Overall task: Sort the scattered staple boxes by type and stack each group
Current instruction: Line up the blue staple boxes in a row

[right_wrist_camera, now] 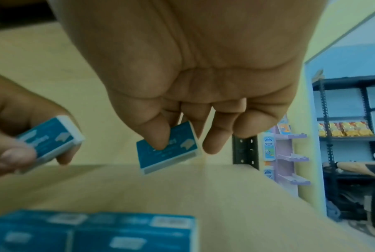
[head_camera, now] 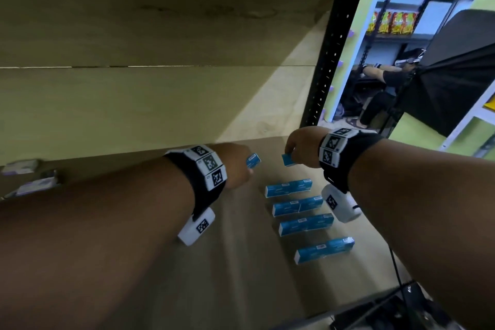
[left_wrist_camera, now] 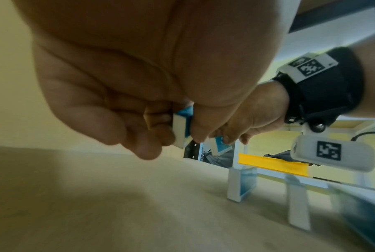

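Observation:
My left hand pinches a small blue staple box above the wooden shelf; the same box shows between thumb and fingers in the left wrist view. Beside it, my right hand pinches another blue staple box, seen clearly under its thumb in the right wrist view. Both boxes are off the shelf, a short gap apart. Several rows of paired blue boxes stand on edge on the shelf below the right hand. Pale purple boxes lie at the far left.
The shelf's back wall rises right behind the hands, and a black perforated upright bounds the right side. A black cable runs by the shelf's right front edge. Another person sits in the room beyond.

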